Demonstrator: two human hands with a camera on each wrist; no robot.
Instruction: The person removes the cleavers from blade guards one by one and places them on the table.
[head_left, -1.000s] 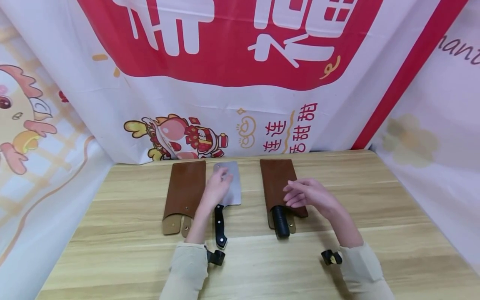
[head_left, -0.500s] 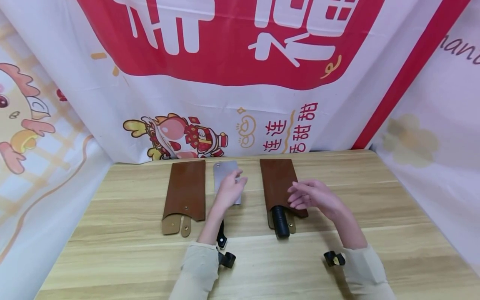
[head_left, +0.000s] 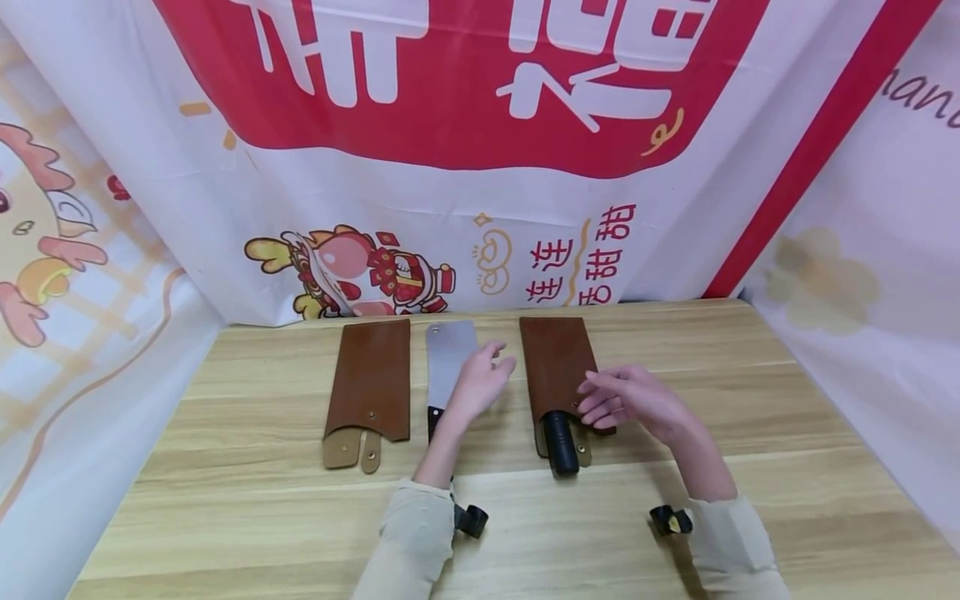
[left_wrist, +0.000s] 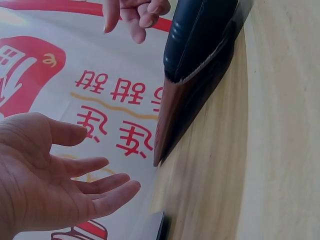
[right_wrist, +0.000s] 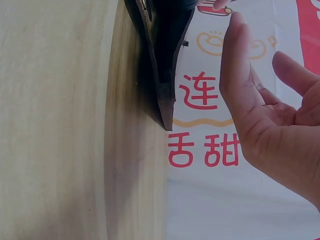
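- Before me stretches a table point(head_left: 225, 517) with pale, streaky wood grain, reaching back to a white far cloth point(head_left: 450, 200) that hangs in soft folds like a wall.
- High on that cloth I see a big red panel point(head_left: 450, 142) with thick white characters point(head_left: 381, 67), all sideways to me.
- Low down, left of centre, is a cartoon figure point(head_left: 348, 258); farther right, small red characters point(head_left: 551, 258).
- A red stripe point(head_left: 821, 150) slants down near its right end.
- To my left, a left cloth point(head_left: 82, 467) shows a cartoon animal point(head_left: 30, 200) over orange checks.
- To my right, a pale right cloth point(head_left: 862, 400) carries dark lettering point(head_left: 922, 96) and a blurred flower point(head_left: 825, 275).
- The light is soft.
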